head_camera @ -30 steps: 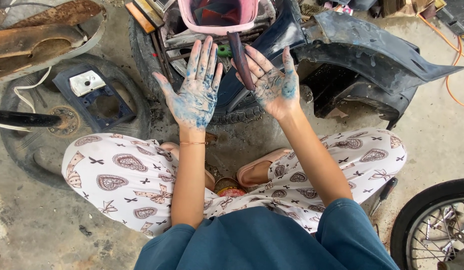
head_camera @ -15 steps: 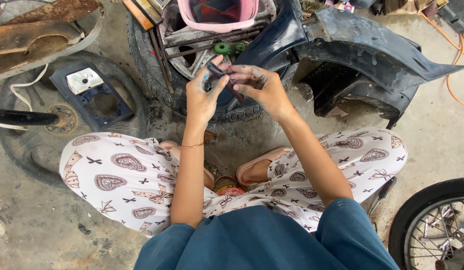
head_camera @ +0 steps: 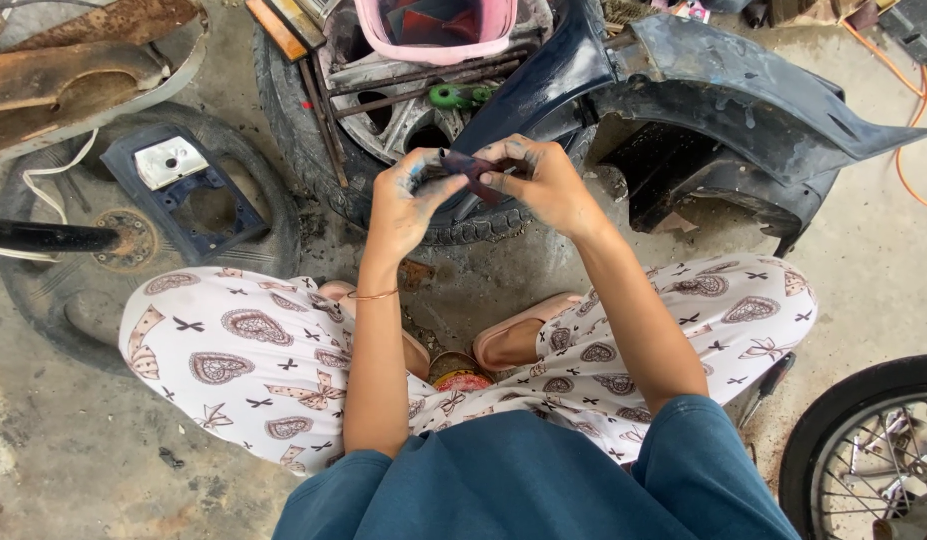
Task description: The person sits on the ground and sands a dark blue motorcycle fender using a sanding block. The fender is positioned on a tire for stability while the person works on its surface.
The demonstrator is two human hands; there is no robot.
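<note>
We see two hands: our left hand (head_camera: 408,200) and right hand (head_camera: 543,180), raised together, pinch one small dark strip (head_camera: 473,168) between closed fingertips above one tyre (head_camera: 313,150) beside one dark fender (head_camera: 743,110).

The floor (head_camera: 73,470) is bare grey concrete, stained and dusty, with dark flecks and pale scuffs at the lower left of the frame. Even daylight falls over it, with only soft shadows. At the upper left a rusty metal panel (head_camera: 73,75) lies beside a flat black tyre (head_camera: 43,300) that carries a dark blue plastic frame (head_camera: 183,190). At the top centre another tyre with its wheel (head_camera: 383,100) lies flat, a pink tub (head_camera: 433,25) resting on it. An orange cable (head_camera: 908,130) runs along the upper right edge. A spoked wheel (head_camera: 863,440) stands at the lower right corner.
</note>
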